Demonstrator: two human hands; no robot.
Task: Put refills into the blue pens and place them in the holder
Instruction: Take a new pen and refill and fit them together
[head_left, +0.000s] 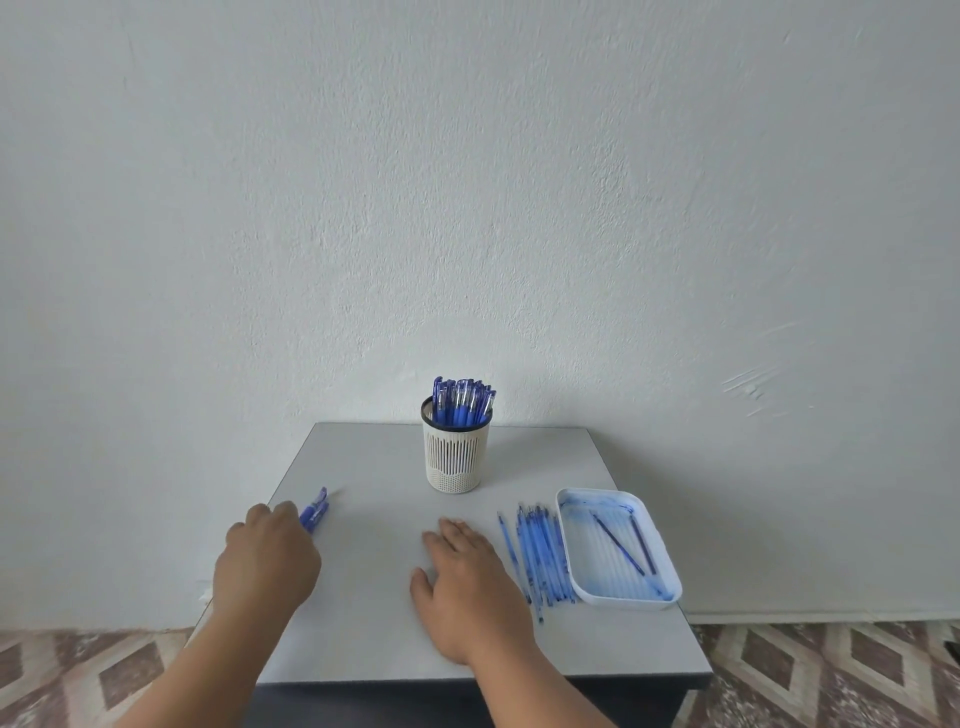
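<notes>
While the left hand (267, 558) curls over the blue plastic pens (315, 511) at the grey table's (374, 467) left edge (grip hidden), they could roll off; the right hand (467, 582) lies flat beside the loose refills (540, 556), short of the white slotted holder (456, 457).

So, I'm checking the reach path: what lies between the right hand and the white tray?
In the head view, a row of loose blue refills lies on the table between the right hand and the white tray.

Pens (462, 402) – blue w/ clear caps. Holder (456, 457): cream, slotted, dotted base, dark rim. Table (374, 467) grey. Tray (670, 566) white, blue-stained. Refills (540, 561) translucent blue. Floor (831, 670) – brown/beige diamond pattern. Wall (467, 182) pale grey-white.
</notes>
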